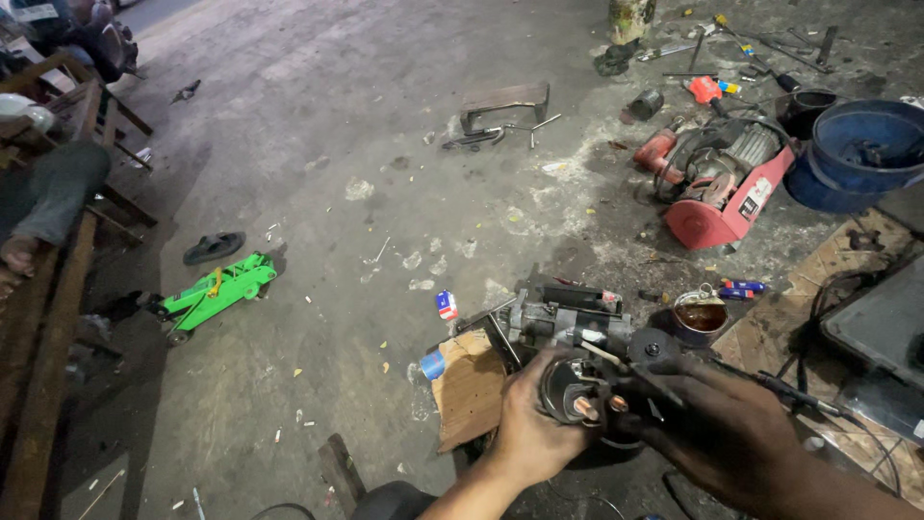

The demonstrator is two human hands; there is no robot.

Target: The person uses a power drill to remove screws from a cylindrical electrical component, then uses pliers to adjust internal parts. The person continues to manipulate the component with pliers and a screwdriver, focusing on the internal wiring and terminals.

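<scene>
Head view: left hand and right hand both gripping a grey starter motor, fingers wrapped round its dark end, at 6 o'clock over cardboard on the floor. Green floor jack at 9, red machine at 2, rusty tin can just right.

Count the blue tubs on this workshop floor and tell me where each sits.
2: a large blue tub at the far right, stacked on a second blue tub, beside the red machine. Others may lie outside the frame.
</scene>
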